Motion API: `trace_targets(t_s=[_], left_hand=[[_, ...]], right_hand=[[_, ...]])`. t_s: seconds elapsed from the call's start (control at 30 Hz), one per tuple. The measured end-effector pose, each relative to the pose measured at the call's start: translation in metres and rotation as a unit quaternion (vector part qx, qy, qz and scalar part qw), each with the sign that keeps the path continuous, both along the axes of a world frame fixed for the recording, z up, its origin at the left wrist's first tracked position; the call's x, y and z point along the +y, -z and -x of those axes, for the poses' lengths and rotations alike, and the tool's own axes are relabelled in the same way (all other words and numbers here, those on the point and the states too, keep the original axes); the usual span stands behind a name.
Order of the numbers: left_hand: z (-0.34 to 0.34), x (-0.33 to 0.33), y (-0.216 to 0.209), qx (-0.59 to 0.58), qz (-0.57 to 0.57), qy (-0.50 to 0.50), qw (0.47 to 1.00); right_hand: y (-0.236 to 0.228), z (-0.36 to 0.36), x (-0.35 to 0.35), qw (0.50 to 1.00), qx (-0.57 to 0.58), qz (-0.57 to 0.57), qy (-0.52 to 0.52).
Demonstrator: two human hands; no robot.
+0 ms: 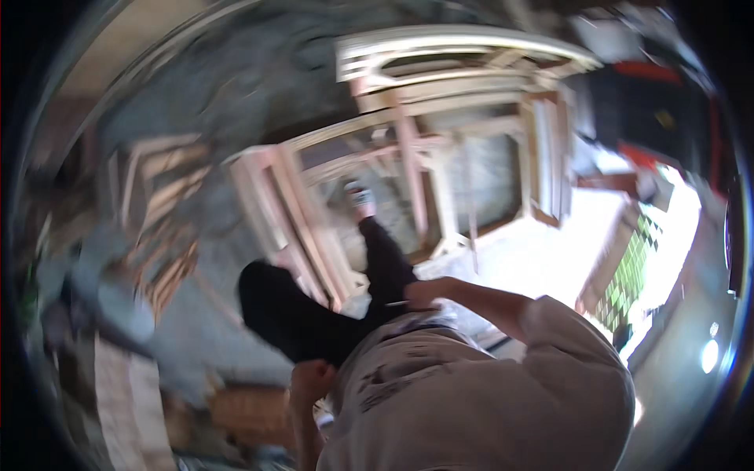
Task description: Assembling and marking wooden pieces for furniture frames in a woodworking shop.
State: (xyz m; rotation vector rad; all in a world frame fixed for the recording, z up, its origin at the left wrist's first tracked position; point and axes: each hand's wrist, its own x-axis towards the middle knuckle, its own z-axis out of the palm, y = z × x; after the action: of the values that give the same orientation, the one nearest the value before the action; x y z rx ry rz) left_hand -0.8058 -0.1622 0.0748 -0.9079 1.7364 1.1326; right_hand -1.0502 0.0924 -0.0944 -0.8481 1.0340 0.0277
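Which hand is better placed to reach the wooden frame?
Right, probably: the right hand appears nearer the wooden frame; the left hand is farther back, beyond the black-clad left thigh.

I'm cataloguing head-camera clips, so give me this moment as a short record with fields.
Left hand: beside the black trousers, fingers curled; contents unclear
Right hand: near the waist, in front of the grey shirt; contents unclear
Ahead: large wooden framework
Foot: one shoe shows within the framework's outline
Left side: smaller slatted wood pieces
Image: blurred, fine detail lost
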Motion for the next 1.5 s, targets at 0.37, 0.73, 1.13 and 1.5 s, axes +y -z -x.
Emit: trace_targets(t_s=[0.37, 0.73, 1.13, 1.5], left_hand=[[-0.077, -0.158, 0.126, 0.043, 0.061, 0.225, 0.972], [-0.150, -0.370, 0.184, 0.205, -0.138, 0.280, 0.928], [-0.168, -0.444, 0.217, 0.226, -0.222, 0.548, 0.774], [-0.139, -0.495, 0.187, -0.037, -0.134, 0.380, 0.915]], right_hand=[[-0.029, -0.039, -0.122, 0.961, 0.064, -0.073, 0.259], [-0.113, -0.247, -0.236, 0.931, 0.285, 0.047, 0.223], [-0.166, -0.335, -0.326, 0.832, 0.233, -0.079, 0.496], [-0.036, -0.428, -0.355, 0.837, 0.302, 0.174, 0.421]])
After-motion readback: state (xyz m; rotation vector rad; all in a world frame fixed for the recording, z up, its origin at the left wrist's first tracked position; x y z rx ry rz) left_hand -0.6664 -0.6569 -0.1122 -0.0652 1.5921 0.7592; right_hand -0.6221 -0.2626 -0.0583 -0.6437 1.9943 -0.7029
